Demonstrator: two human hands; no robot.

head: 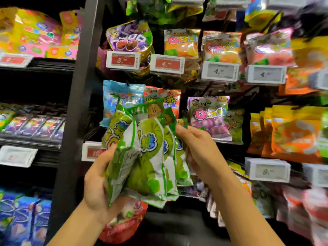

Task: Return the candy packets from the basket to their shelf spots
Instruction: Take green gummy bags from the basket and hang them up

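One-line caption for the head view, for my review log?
Left hand and right hand hold a fan of green candy packets before pegs of hanging sweets.

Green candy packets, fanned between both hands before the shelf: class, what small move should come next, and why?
Probably lift the green candy packets, held by left hand and right hand, rightward toward the matching green packets hanging behind the purple packet; that peg seems their spot.

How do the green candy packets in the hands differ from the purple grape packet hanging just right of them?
The green candy packets are several, fanned out and tilted between the left hand and right hand; the purple grape packet hangs upright on the rack, untouched. The green ones show pale green fruit, the purple one dark grapes. Both are glossy pouches with bubble lettering.
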